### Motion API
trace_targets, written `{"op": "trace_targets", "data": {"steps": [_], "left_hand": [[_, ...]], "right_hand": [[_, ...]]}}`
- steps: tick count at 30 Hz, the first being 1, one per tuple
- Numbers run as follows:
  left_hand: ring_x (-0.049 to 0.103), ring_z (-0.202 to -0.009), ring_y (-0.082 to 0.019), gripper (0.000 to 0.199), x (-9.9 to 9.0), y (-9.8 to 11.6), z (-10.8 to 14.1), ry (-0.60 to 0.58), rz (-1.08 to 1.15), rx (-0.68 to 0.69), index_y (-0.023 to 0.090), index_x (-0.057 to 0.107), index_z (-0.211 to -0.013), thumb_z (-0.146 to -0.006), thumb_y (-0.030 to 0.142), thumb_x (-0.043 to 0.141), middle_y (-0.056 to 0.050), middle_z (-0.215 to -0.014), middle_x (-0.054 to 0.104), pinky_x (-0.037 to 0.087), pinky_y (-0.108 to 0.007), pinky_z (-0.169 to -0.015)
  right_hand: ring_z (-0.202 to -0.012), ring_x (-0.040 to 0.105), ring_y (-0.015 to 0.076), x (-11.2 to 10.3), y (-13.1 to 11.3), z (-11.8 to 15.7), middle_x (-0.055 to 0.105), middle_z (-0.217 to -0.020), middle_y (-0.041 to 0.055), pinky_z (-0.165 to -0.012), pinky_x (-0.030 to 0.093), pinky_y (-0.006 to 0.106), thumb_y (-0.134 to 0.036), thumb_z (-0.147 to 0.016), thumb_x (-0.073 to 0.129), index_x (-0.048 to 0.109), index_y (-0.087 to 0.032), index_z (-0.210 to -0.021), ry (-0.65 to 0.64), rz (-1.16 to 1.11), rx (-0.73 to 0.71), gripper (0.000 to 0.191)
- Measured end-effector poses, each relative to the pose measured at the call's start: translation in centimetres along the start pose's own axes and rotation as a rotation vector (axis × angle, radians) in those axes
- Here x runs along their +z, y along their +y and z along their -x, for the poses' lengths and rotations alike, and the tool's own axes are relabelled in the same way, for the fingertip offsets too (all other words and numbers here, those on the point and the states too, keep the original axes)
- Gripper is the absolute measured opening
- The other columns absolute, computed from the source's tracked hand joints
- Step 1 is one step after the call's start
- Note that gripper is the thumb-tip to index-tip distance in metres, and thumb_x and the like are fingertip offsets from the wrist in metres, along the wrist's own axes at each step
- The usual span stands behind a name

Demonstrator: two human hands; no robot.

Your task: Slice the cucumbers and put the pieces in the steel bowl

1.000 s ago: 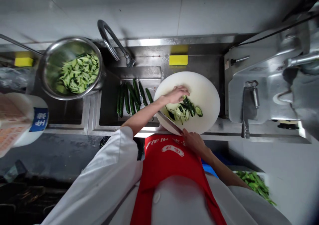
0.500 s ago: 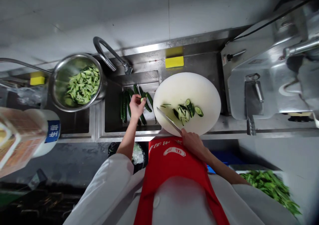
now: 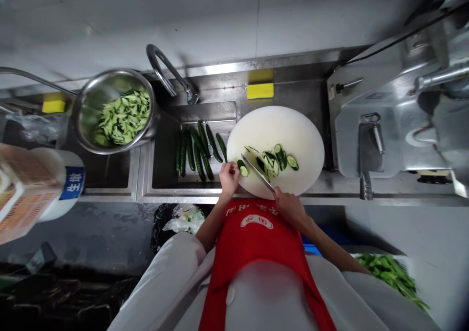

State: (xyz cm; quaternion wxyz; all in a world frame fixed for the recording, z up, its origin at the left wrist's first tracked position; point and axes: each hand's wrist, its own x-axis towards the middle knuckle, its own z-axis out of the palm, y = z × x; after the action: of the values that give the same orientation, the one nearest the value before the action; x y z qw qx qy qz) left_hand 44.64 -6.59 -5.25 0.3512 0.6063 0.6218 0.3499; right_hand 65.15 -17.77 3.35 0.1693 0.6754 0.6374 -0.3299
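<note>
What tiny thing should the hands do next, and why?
Maybe the left hand should steady the cucumber piece, because that piece lies right between it and the knife, which the right hand holds over the white board.

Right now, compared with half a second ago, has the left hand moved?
Yes. Judged against the sink, the left hand has gone rightward and nearer the front, from over the cucumbers to the cutting board's left edge.

A thin knife [image 3: 256,171] slants across the round white board [image 3: 278,121], its blade between a short dark-green cucumber piece [image 3: 242,168], pale cut face showing, and loosely heaped cucumber slices [image 3: 268,164].
</note>
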Motion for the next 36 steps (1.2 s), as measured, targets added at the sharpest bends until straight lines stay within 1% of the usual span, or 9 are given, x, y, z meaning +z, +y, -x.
{"op": "trace_targets", "data": {"steps": [4,7,10,12,15,19,25,30,36], "left_hand": [[0.059,-0.069,-0.012,0.020,-1.0,-0.9,0.2,-0.020,-0.024,0.126,0.016,0.068,-0.088,-0.092,0.033,0.060,-0.005,-0.085,0.063,0.052,-0.023,-0.067],[0.062,-0.072,-0.012,0.023,0.2,-0.4,1.0,-0.041,0.059,0.119,0.016,0.067,-0.094,-0.092,0.037,0.061,-0.006,-0.092,0.062,0.054,-0.023,-0.067],[0.062,-0.074,-0.012,0.020,1.6,0.3,1.5,-0.071,0.078,0.141,0.016,0.066,-0.092,-0.094,0.035,0.059,-0.005,-0.092,0.059,0.055,-0.023,-0.068],[0.062,-0.081,-0.014,0.018,2.0,0.5,1.3,-0.086,0.018,0.217,0.017,0.066,-0.091,-0.096,0.032,0.056,-0.006,-0.093,0.059,0.055,-0.026,-0.074],[0.060,-0.095,-0.018,0.018,1.8,0.1,0.5,-0.171,-0.099,0.415,0.017,0.066,-0.096,-0.099,0.027,0.051,-0.008,-0.097,0.061,0.053,-0.033,-0.087],[0.058,-0.095,-0.019,0.021,1.3,-0.5,-0.3,-0.258,-0.160,0.567,0.017,0.065,-0.104,-0.101,0.025,0.046,-0.009,-0.098,0.061,0.053,-0.034,-0.088],[0.058,-0.098,-0.018,0.021,1.5,-0.8,-0.2,-0.227,-0.127,0.606,0.016,0.064,-0.107,-0.101,0.024,0.045,-0.010,-0.100,0.061,0.054,-0.033,-0.089],[0.059,-0.098,-0.018,0.021,1.4,-0.9,0.0,-0.223,-0.087,0.574,0.016,0.064,-0.106,-0.101,0.025,0.046,-0.010,-0.100,0.060,0.054,-0.033,-0.090],[0.060,-0.102,-0.018,0.022,1.1,-1.7,0.2,-0.224,-0.079,0.537,0.016,0.065,-0.107,-0.101,0.025,0.045,-0.011,-0.105,0.060,0.054,-0.033,-0.092]], "right_hand": [[-0.086,0.071,0.0260,0.3,0.2,0.2,0.072,-0.089,0.0108,-0.069,0.040,0.030,-0.034,-0.105,0.020,0.048,-0.017,-0.116,0.000,0.017,-0.022,0.034],[-0.086,0.071,0.0250,0.2,0.5,0.3,0.071,-0.090,0.0111,-0.070,0.040,0.029,-0.035,-0.105,0.020,0.047,-0.017,-0.115,-0.007,0.020,0.006,0.034],[-0.087,0.071,0.0235,0.1,0.8,0.5,0.071,-0.091,0.0113,-0.071,0.040,0.028,-0.033,-0.105,0.021,0.046,-0.017,-0.117,-0.038,0.027,0.002,0.032],[-0.087,0.071,0.0231,-0.1,0.8,0.7,0.072,-0.092,0.0116,-0.071,0.040,0.028,-0.030,-0.105,0.022,0.045,-0.017,-0.118,-0.063,0.042,0.004,0.030],[-0.088,0.072,0.0237,-0.7,0.8,1.5,0.072,-0.093,0.0124,-0.070,0.041,0.028,-0.024,-0.104,0.025,0.045,-0.017,-0.119,-0.084,0.075,-0.001,0.026],[-0.089,0.072,0.0235,-1.7,0.4,2.5,0.073,-0.093,0.0137,-0.069,0.041,0.027,-0.013,-0.099,0.031,0.046,-0.016,-0.119,-0.085,0.124,-0.018,0.025],[-0.090,0.072,0.0250,-2.0,-0.5,1.1,0.072,-0.091,0.0146,-0.069,0.043,0.028,-0.014,-0.100,0.028,0.046,-0.014,-0.120,-0.072,0.155,-0.028,0.027],[-0.086,0.073,0.0252,-1.9,-0.5,0.9,0.072,-0.088,0.0135,-0.068,0.044,0.029,-0.020,-0.102,0.025,0.045,-0.014,-0.122,-0.059,0.147,-0.049,0.029],[-0.090,0.073,0.0265,-2.5,-1.3,1.0,0.072,-0.091,0.0134,-0.069,0.045,0.029,-0.016,-0.101,0.025,0.048,-0.016,-0.118,-0.085,0.134,-0.021,0.028]]}}
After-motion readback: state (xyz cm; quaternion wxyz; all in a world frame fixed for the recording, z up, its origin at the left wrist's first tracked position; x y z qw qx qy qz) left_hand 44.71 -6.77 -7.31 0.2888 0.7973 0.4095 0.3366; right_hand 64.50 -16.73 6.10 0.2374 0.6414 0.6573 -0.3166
